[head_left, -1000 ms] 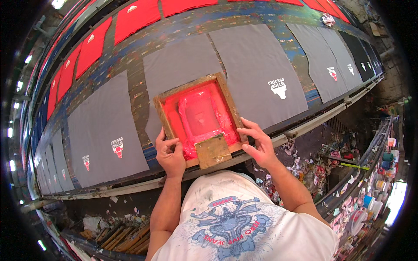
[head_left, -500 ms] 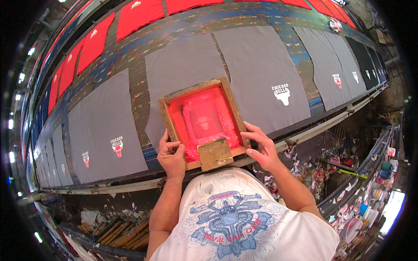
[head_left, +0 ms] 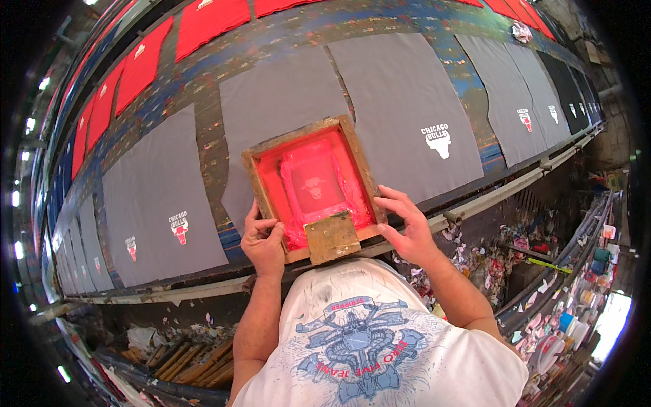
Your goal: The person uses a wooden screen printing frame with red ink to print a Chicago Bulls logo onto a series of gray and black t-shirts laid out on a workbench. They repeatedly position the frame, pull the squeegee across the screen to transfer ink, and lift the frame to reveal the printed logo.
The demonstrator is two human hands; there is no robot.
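A square wooden screen frame [head_left: 255, 166] with bright red ink on its mesh [head_left: 312, 169] rests over a grey fabric panel [head_left: 271, 91] on a long printing table [head_left: 207, 136]. A faint animal-head stencil shows through the mesh's centre. A worn tan board [head_left: 331, 237] lies across the frame's near edge. My left hand [head_left: 264, 244] is closed on the frame's lower left corner, thumb and fingers at its edge. My right hand [head_left: 413, 230] holds the frame's right side near the bottom corner, fingers curved over the wood.
More grey panels with small prints [head_left: 407, 102], [head_left: 163, 203] line both sides. Red panels [head_left: 139, 68] lie along the far side, black ones [head_left: 564, 88] at right. A metal rail [head_left: 556, 163] edges the table. Below are scraps [head_left: 468, 271], wooden slats [head_left: 193, 359] and tubs [head_left: 569, 329].
The frame and both hands shifted slightly right and down, then slightly back up-left, along with the whole view. The pale stencil shape in the mesh shows more distinctly than a second ago.
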